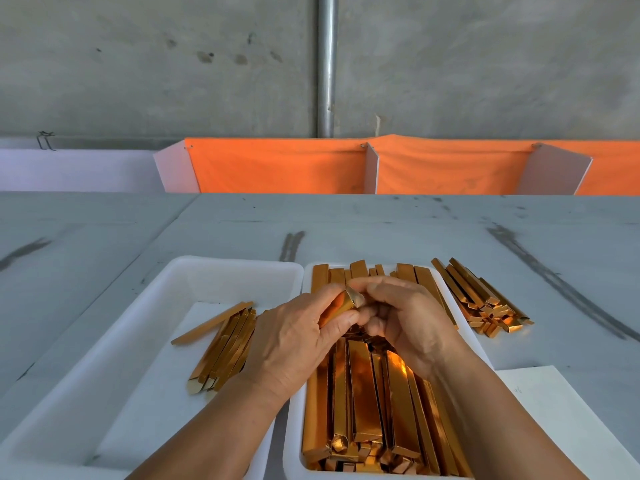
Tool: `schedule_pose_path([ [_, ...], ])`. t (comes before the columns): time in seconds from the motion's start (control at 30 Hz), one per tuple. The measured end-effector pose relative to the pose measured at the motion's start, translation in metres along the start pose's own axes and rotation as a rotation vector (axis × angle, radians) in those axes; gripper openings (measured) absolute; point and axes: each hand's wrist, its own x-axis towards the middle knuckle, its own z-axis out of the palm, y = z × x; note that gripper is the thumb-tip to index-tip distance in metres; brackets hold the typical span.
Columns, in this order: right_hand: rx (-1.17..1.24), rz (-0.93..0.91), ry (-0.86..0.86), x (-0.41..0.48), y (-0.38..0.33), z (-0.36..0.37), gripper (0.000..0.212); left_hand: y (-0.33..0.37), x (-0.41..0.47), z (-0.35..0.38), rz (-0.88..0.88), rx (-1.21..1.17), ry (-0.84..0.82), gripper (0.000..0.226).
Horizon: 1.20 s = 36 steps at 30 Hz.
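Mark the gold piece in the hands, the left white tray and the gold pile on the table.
gold piece (336, 304): head view, on its shiny curved face.
left white tray (239, 263): head view, on the far rim.
gold pile (481, 299): head view, middle of the stack.

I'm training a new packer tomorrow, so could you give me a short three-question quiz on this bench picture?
1. True or false: the left hand and the right hand both grip one gold box.
2. Fill in: the left tray holds far ____ gold pieces than the right tray.
3. The loose pile on the table lies: A) between the trays B) right of the right tray C) left of the left tray.
Key: 1 true; 2 fewer; 3 B.
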Motion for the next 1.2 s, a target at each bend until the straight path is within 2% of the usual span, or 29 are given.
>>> schedule_pose_path([
  [0.2,-0.047,-0.005,0.008,-0.0010,0.0017,0.0035,0.016,0.0009,0.0004,-0.0004,0.000,0.039,0.002,0.062],
  [0.4,-0.071,-0.040,0.031,0.0000,0.0032,0.0063,0.008,0.0005,0.0011,-0.0012,-0.003,0.079,-0.020,0.056],
  [0.63,-0.112,-0.078,0.066,0.0022,0.0056,0.0048,0.006,0.0014,0.0014,-0.0010,-0.005,0.079,-0.022,0.061],
  [0.9,-0.140,-0.094,0.069,0.0020,0.0084,0.0064,0.003,0.0000,0.0015,-0.0001,-0.008,0.101,-0.011,0.057],
  [1.07,-0.164,-0.126,0.062,0.0002,0.0086,0.0075,0.012,-0.0005,0.0017,-0.0003,-0.012,0.099,0.001,0.059],
  [1.2,-0.196,-0.134,0.044,-0.0017,0.0067,0.0074,0.013,-0.0012,0.0016,-0.0001,-0.015,0.088,0.001,0.057],
])
